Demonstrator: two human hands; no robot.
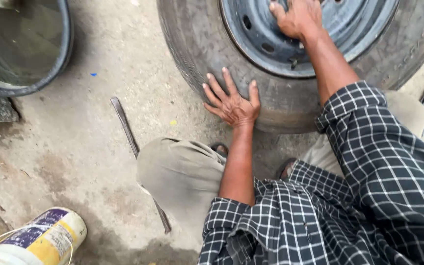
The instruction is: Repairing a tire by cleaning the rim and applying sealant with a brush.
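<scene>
We are crouched over one tyre (pixel 231 59) lying flat on the concrete floor (pixel 99 122), still mounted on its blue-grey steel rim (pixel 320 39). The wheel sits straight ahead of us and a little to our right, running off the top edge of the view, so only its near half shows.

Our left hand (pixel 232 102) lies open and flat, fingers spread, palm pressed on the near sidewall of the tyre; it grips nothing. Our right hand (pixel 298 18) reaches farther, across the rubber and onto the rim, where it rests with fingers curled down on the metal near the centre; we cannot tell whether it closes around anything there. So the left hand is the nearer one to our body and sits on rubber, the right is the farther one and sits on steel.

One long, thin metal bar (pixel 126 130) lies on the floor to our left, well apart from both hands. Its long axis runs from upper left, away from us, down toward our left knee (pixel 180 172), where the lower end passes under the trouser leg. The left hand is clearly the nearer one to it.

By count: one tyre, one rim, one bar, one dark tub (pixel 67 44) at upper left, one paint can (pixel 50 235) on its side at lower left.
</scene>
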